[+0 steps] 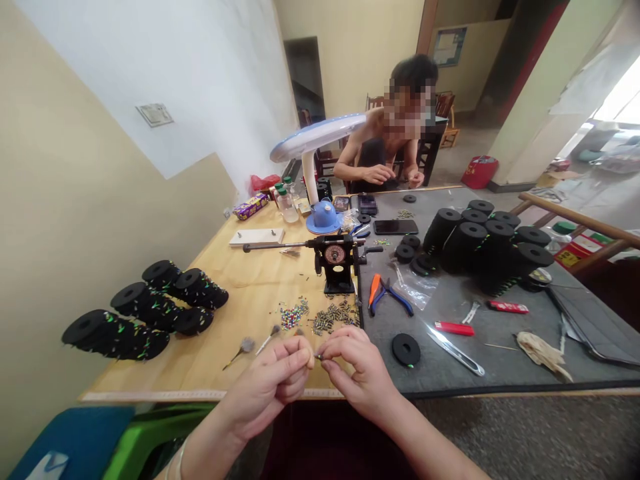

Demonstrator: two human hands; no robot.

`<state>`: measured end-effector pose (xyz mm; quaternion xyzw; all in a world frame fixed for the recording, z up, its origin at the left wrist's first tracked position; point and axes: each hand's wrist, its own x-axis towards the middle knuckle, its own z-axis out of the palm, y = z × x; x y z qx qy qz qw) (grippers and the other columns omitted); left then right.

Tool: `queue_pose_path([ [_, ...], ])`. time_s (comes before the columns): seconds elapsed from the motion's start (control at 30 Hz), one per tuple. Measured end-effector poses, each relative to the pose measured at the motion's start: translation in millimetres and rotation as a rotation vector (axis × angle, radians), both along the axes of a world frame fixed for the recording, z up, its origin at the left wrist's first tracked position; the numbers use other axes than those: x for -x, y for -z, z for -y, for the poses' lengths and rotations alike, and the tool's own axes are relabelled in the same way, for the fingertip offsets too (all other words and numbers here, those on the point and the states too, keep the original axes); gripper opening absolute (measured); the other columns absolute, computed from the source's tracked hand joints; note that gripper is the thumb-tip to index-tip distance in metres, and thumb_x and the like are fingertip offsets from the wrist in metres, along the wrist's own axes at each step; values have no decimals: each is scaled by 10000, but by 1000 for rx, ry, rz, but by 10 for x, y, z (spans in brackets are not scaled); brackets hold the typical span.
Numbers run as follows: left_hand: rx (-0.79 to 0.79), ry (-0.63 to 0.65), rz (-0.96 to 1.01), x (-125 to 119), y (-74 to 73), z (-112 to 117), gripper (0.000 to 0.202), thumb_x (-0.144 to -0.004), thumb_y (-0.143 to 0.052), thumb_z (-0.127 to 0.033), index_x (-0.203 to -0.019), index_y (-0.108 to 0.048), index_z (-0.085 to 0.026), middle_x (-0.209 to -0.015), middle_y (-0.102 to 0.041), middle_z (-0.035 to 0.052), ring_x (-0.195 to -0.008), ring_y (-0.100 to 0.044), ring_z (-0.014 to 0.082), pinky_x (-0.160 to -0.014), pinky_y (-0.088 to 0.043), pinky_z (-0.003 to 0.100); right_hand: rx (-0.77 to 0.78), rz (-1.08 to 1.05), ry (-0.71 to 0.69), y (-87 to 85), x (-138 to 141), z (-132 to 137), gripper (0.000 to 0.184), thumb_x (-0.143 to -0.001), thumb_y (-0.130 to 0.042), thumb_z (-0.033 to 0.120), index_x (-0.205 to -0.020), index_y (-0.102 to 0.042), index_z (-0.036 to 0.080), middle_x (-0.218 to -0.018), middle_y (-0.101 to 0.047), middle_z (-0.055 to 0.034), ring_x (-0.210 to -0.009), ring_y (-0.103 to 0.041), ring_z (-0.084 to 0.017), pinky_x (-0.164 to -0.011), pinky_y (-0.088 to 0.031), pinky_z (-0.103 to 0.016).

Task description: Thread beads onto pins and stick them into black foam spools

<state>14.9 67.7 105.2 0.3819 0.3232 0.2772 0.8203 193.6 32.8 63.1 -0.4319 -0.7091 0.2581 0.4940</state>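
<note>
I have the right hand (353,363) with its thumb and forefinger narrowed to a pinch on a small dark piece (319,357), held above the near edge of the table. Just beside it, the left hand (285,368) is closed, its thumb and forefinger pressed together and the other fingers curled under; I cannot tell whether anything is between the tips.

Just beyond the fingers I see a spread of colored beads (294,315) on the wooden tabletop (210,347), and to the right of them a heap of small metal bits (334,319). A fluffy-tipped stick (245,345) lies to the left of my left hand. Behind the heap stands a black winding machine (337,263), with a blue lamp (324,217) farther back.

To my right, on a gray mat (373,380), lie a black foam disc (406,351), pliers (395,298), silver tweezers (456,351) and a red lighter (454,328). A phone (395,227) lies farther off, with tall stacks of black discs (467,250) to its right. Well to my left, more black rolls (135,333) carry bright bits around their sides. Across the table a co-worker (375,157) leans over, both hands near the far edge.
</note>
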Motion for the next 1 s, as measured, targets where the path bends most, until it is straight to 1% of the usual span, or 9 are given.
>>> queue_pose_path([
  [0.2,41,-25,24,-22,34,2,262,-783,-688,-356,-703,-557,-143,-466,-200,-126,-397,-114,25,-400,-122,164,3,-64,4,32,-8,4,98,-866,-563,205,-801,-629,237,-810,-692,-30,-849,-597,-196,-828,-441,-378],
  [0.3,45,-25,25,-41,41,5,272,-778,-691,-360,-693,-549,-144,-462,-201,-126,-393,-108,25,-393,-119,162,11,-109,15,55,-6,-1,108,-861,-570,198,-774,-625,231,-802,-696,-27,-830,-606,-189,-815,-450,-364],
  [0.53,47,-30,47,-30,44,-7,250,-788,-685,-340,-702,-562,-141,-458,-193,-128,-389,-105,24,-388,-123,158,59,-159,-2,126,7,16,133,-879,-549,222,-771,-625,226,-808,-701,-31,-810,-624,-182,-805,-458,-339],
  [0.67,50,-22,66,-20,22,-19,238,-797,-677,-331,-706,-570,-139,-457,-196,-129,-386,-100,21,-385,-124,153,81,-169,-11,159,15,22,126,-879,-544,208,-788,-629,225,-818,-703,-33,-837,-617,-185,-804,-460,-334],
  [0.8,43,-42,72,-13,-6,-31,236,-798,-676,-327,-702,-566,-141,-457,-189,-130,-384,-96,21,-382,-126,150,114,-158,5,281,11,7,118,-878,-564,207,-796,-647,225,-833,-710,-37,-872,-609,-187,-813,-460,-334],
  [1.0,37,-41,68,-9,-21,-38,241,-789,-683,-328,-695,-555,-147,-461,-182,-130,-385,-91,22,-377,-123,148,152,-78,64,512,-15,11,108,-856,-593,192,-798,-677,224,-805,-711,-34,-847,-612,-191,-791,-462,-336],
])
